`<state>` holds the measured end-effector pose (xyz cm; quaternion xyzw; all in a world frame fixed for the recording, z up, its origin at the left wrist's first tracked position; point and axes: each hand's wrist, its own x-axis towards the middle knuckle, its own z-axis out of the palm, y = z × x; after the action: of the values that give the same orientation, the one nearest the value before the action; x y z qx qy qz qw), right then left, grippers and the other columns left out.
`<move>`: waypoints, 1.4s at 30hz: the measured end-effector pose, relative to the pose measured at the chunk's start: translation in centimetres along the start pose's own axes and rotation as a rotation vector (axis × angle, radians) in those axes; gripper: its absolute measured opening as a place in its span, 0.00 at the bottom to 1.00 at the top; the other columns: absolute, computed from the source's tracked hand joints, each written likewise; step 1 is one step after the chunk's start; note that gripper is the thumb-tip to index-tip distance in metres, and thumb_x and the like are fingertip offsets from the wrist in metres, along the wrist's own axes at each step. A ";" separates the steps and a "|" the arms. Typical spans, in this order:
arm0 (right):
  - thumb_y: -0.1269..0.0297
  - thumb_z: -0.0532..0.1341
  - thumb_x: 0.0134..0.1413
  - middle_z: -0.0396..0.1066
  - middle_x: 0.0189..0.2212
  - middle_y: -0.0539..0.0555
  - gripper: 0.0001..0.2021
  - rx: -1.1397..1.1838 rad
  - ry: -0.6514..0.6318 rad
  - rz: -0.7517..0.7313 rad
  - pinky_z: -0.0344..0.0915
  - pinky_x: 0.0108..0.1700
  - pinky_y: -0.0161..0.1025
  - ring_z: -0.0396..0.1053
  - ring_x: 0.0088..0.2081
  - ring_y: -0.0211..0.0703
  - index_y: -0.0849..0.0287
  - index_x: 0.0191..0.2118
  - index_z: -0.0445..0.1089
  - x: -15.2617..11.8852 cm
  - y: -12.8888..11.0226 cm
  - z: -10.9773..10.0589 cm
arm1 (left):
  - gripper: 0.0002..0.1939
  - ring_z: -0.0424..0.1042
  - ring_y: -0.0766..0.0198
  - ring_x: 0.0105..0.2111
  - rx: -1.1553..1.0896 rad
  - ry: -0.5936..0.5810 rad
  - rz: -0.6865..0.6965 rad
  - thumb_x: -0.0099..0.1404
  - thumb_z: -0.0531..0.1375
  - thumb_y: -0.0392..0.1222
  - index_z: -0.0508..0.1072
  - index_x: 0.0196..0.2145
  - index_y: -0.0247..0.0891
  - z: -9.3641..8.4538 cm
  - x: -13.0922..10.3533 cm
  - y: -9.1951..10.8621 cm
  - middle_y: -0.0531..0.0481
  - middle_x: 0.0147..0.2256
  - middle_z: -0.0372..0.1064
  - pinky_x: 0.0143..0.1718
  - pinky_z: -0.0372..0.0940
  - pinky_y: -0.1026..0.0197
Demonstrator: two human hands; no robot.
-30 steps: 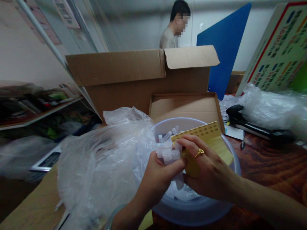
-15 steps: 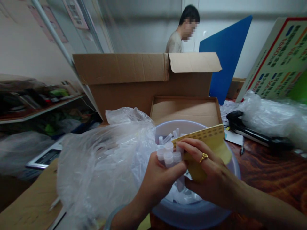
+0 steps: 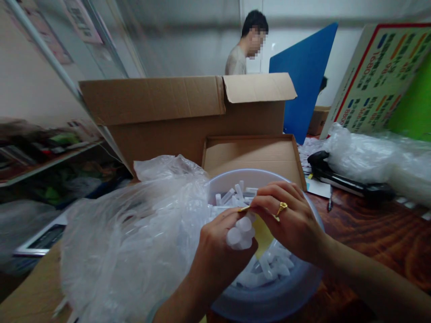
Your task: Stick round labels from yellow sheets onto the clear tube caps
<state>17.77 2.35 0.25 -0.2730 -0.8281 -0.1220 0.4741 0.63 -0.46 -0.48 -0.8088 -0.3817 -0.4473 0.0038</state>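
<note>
My left hand (image 3: 218,246) is wrapped round several white capped tubes (image 3: 241,233), their round ends facing up toward me. My right hand (image 3: 289,220), with a gold ring on one finger, pinches the yellow sheet (image 3: 264,235) close to my left fingertips. The sheet hangs behind the tubes, partly hidden by my hands. Both hands are over a round pale-blue basin (image 3: 269,300) that holds loose clear tubes (image 3: 272,264). A clear plastic bag (image 3: 134,242) leans against the basin's left side.
Behind the basin stand a large cardboard box (image 3: 161,134) and a shallow cardboard tray (image 3: 252,154). A black tape dispenser (image 3: 350,179), a pen (image 3: 329,199) and plastic wrap (image 3: 380,152) lie on the right. Beyond the box is a person (image 3: 237,60).
The yellow sheet has turned from spreading out rightward to hanging behind the tubes, seen partly edge-on. My hands have come closer together, and the view has shifted slightly right.
</note>
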 end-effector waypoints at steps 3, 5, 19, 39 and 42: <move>0.77 0.59 0.60 0.73 0.39 0.54 0.07 -0.036 0.026 -0.057 0.60 0.47 0.43 0.66 0.44 0.44 0.61 0.42 0.69 -0.3 -0.1 -0.2 | 0.11 0.76 0.61 0.34 -0.003 0.000 -0.014 0.49 0.56 0.25 0.71 0.31 0.33 -0.1 0.1 0.2 0.46 0.31 0.75 0.41 0.72 0.62; 0.77 0.58 0.60 0.74 0.40 0.55 0.08 -0.071 0.045 -0.115 0.61 0.48 0.43 0.67 0.45 0.44 0.62 0.43 0.69 -0.6 -0.1 -0.3 | 0.09 0.75 0.62 0.31 -0.018 -0.003 -0.039 0.49 0.56 0.26 0.70 0.29 0.34 -0.2 0.1 0.4 0.48 0.29 0.74 0.38 0.72 0.62; 0.75 0.59 0.61 0.71 0.37 0.52 0.05 0.216 0.076 0.085 0.63 0.46 0.38 0.68 0.41 0.39 0.59 0.40 0.67 0.0 -0.9 -1.2 | 0.05 0.63 0.71 0.21 -0.233 -0.075 -0.353 0.52 0.61 0.31 0.67 0.24 0.35 -0.9 0.3 0.3 0.56 0.22 0.65 0.24 0.62 0.68; 0.66 0.65 0.54 0.72 0.31 0.51 0.06 1.280 -0.263 0.893 0.69 0.38 0.31 0.70 0.33 0.33 0.63 0.33 0.69 0.4 -1.8 -0.8 | 0.06 0.78 0.59 0.36 0.265 0.149 0.121 0.58 0.64 0.35 0.74 0.34 0.30 -0.3 0.3 -0.7 0.41 0.33 0.76 0.40 0.74 0.63; 0.65 0.70 0.47 0.73 0.30 0.49 0.10 1.400 -0.266 0.990 0.69 0.39 0.29 0.70 0.33 0.32 0.62 0.32 0.70 0.5 -1.7 -0.6 | 0.09 0.77 0.59 0.38 0.288 0.138 0.126 0.58 0.65 0.35 0.74 0.36 0.28 -0.3 0.1 -0.7 0.40 0.35 0.76 0.42 0.73 0.63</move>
<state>17.03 0.87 1.07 -0.2594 -0.5470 0.6691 0.4310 -0.02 0.00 -0.47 -0.7896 -0.3892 -0.4415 0.1739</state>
